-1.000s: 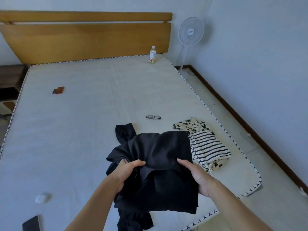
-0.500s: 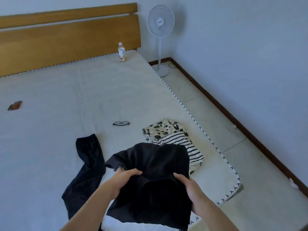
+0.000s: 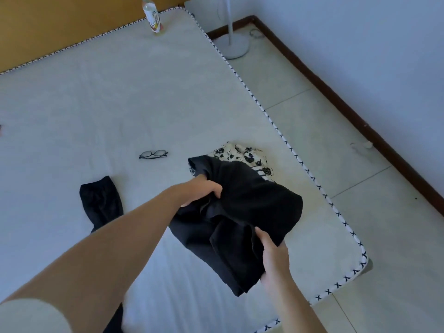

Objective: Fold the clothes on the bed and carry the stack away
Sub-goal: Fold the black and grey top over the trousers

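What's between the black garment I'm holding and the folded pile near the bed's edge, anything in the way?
Nothing visible. Both hands, left and right, grip the black garment, and its far end already overlaps the folded pile. The glasses lie off to the left, apart from it.

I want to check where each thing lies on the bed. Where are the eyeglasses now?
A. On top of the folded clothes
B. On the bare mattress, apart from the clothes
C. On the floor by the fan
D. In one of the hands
B: the eyeglasses lie alone on the mattress, left of the folded clothes, while both hands hold the black garment.
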